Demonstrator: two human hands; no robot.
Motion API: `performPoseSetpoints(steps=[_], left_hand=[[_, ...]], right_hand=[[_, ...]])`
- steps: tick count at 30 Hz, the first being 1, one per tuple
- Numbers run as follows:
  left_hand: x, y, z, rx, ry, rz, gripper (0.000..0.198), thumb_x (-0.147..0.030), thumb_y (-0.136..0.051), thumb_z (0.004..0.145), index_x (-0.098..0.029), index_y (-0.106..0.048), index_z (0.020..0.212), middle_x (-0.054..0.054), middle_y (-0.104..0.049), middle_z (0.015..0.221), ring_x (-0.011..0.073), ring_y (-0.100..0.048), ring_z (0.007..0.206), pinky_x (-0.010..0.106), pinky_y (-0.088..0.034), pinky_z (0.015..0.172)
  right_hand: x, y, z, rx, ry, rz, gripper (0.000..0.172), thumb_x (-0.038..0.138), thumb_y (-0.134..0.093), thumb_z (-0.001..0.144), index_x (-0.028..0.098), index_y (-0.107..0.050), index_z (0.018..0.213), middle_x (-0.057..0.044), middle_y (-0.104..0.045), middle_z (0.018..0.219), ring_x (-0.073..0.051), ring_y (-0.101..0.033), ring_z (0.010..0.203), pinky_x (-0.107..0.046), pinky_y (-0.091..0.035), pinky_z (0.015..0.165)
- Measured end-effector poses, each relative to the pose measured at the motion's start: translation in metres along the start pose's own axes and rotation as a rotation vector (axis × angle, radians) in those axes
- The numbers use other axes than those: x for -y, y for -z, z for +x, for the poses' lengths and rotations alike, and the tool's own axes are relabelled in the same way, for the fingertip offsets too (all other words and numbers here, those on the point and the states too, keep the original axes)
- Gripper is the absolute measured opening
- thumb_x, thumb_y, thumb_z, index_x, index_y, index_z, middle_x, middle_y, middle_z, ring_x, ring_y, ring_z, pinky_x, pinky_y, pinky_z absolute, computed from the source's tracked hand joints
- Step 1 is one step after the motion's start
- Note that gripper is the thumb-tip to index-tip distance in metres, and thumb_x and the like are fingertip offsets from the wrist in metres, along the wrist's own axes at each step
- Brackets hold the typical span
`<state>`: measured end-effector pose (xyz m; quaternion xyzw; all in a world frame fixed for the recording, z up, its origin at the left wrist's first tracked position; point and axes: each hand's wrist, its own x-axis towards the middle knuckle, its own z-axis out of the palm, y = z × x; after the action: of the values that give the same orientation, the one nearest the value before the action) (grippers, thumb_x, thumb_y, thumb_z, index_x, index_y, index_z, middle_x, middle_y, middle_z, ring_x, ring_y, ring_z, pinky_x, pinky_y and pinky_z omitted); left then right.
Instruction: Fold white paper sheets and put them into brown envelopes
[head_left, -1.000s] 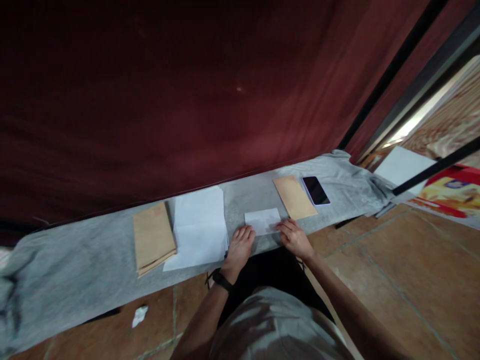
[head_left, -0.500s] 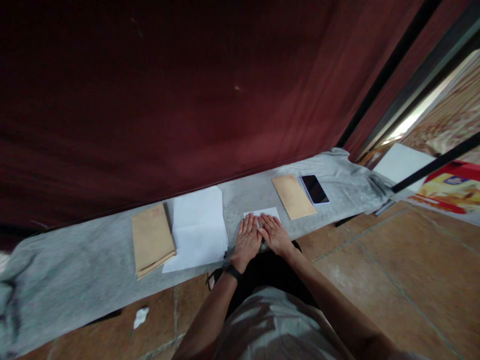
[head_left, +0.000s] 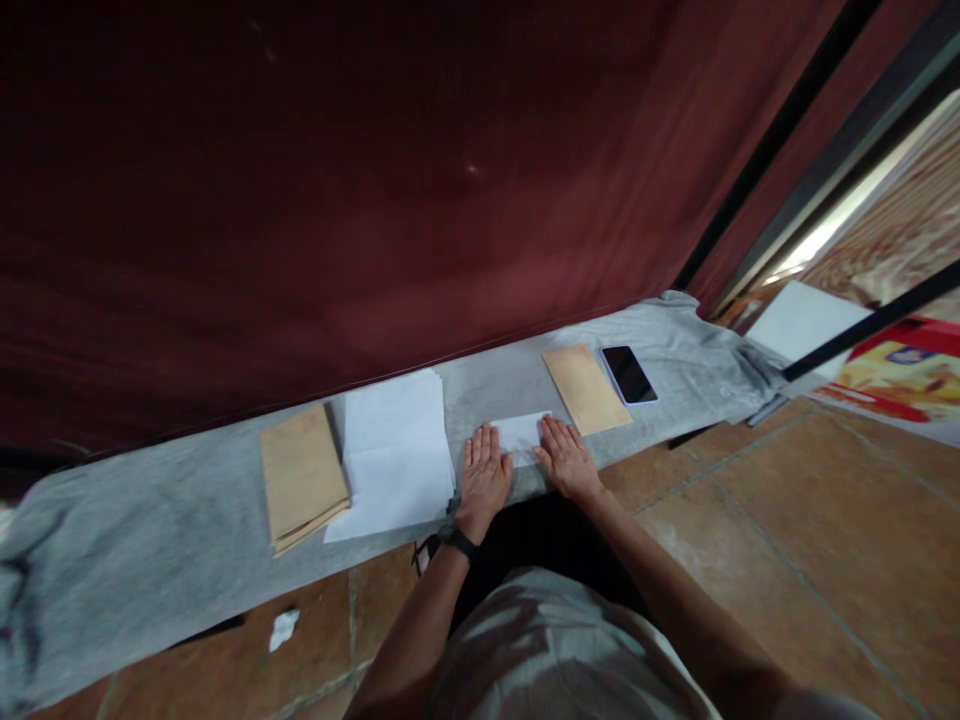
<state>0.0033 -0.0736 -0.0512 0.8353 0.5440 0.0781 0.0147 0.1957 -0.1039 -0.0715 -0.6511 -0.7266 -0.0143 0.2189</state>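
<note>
A folded white sheet of paper (head_left: pixel 521 438) lies flat on the cloth-covered bench in front of me. My left hand (head_left: pixel 484 478) rests palm down over its left end, fingers stretched out. Over the right end lies my right hand (head_left: pixel 568 457), also flat and open. The paper's middle shows between the two hands; its ends are partly hidden under them. To the left of my left hand is a stack of white paper sheets (head_left: pixel 396 450). Just beyond my right hand sits a single brown envelope (head_left: pixel 586 388).
A stack of brown envelopes (head_left: pixel 302 475) lies left of the white sheets. A smartphone (head_left: pixel 629 375) is beside the single envelope. Grey cloth (head_left: pixel 172 540) covers the narrow bench, against a dark red panel (head_left: pixel 375 200). A crumpled white scrap (head_left: pixel 283 629) lies on the tiled floor.
My hands have slid apart along the folded paper, the left one leftward and the right one rightward, uncovering its middle. The other things stay in place.
</note>
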Motion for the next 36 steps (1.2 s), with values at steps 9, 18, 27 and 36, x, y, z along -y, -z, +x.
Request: performPoseSetpoints(steps=[9,18,27,36], left_hand=[[-0.003,0.007,-0.004,-0.036,0.039,-0.013,0.058,-0.028,-0.033,0.101,-0.005,-0.034,0.154,0.018,-0.037,0.159,0.0279,-0.027,0.152,0.050,-0.027,0.123],[-0.030,0.005,-0.042,0.021,-0.155,-0.041,0.060,-0.019,-0.032,0.098,-0.012,-0.027,0.158,0.014,-0.036,0.161,0.0242,-0.026,0.152,0.048,-0.025,0.125],[-0.021,0.009,-0.050,0.001,-0.038,-0.015,0.061,-0.032,-0.037,0.101,-0.005,-0.031,0.155,0.019,-0.033,0.161,0.0270,-0.024,0.153,0.048,-0.028,0.124],[-0.023,0.011,-0.049,-0.043,0.024,-0.019,0.058,-0.031,-0.032,0.103,-0.007,-0.032,0.155,0.018,-0.038,0.159,0.0278,-0.027,0.152,0.051,-0.028,0.123]], right_hand=[[0.001,0.007,0.000,-0.002,-0.040,0.023,0.057,0.042,-0.032,0.106,0.010,-0.041,0.152,-0.019,-0.045,0.154,-0.030,-0.040,0.145,-0.052,-0.033,0.118],[0.044,0.018,-0.032,0.131,0.149,0.163,0.057,0.042,-0.032,0.107,0.016,-0.032,0.157,-0.013,-0.043,0.157,-0.024,-0.038,0.147,-0.048,-0.032,0.121],[0.024,0.018,-0.042,0.078,0.045,0.047,0.058,0.043,-0.035,0.106,0.013,-0.034,0.156,-0.015,-0.041,0.157,-0.028,-0.036,0.148,-0.051,-0.029,0.122],[0.011,0.017,-0.043,0.023,-0.045,0.053,0.056,0.040,-0.031,0.106,0.010,-0.039,0.153,-0.018,-0.045,0.154,-0.030,-0.037,0.147,-0.053,-0.033,0.119]])
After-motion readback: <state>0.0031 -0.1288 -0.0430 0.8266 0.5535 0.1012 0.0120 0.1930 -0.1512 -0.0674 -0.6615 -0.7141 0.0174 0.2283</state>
